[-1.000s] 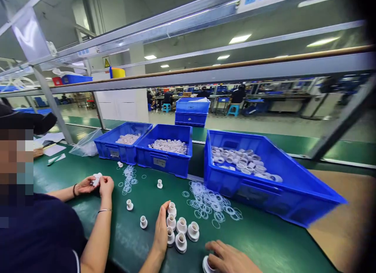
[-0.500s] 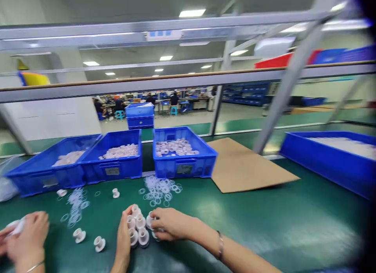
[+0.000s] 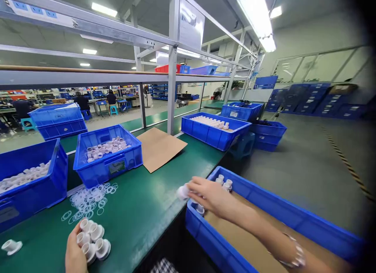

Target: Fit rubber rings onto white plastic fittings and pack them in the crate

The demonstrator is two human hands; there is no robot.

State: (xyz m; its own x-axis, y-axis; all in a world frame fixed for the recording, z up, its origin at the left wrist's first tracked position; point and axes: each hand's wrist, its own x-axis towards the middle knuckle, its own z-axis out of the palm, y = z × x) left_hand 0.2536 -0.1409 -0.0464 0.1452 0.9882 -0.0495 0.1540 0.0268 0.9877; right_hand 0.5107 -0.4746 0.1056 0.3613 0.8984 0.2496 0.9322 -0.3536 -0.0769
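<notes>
My left hand [image 3: 75, 247] lies against the left side of a cluster of white flanged plastic bushings [image 3: 95, 238] standing on the green table. Its fingers are stretched along the parts rather than gripped around them. My right hand [image 3: 207, 192] is closed on white flanged bushings [image 3: 184, 192], blurred by motion, over the near left corner of a low blue crate [image 3: 223, 247]. How many it holds is hidden by the fingers. Several more bushings [image 3: 226, 183] stand inside that crate on a cardboard lining. A single bushing [image 3: 11, 246] lies at the table's left.
Thin clear rings [image 3: 89, 200] lie in a pile before a blue bin [image 3: 108, 155] of white parts. Another bin [image 3: 29, 190] stands left. Cardboard [image 3: 161, 147] lies on the table [image 3: 147, 202]. A further crate [image 3: 216, 134] holds rows of white parts; metal posts [image 3: 172, 89] rise behind.
The view has swung right. My right hand has moved from the cluster to above the blue crate, carrying bushings. A co-worker's hands at the left are out of view now.
</notes>
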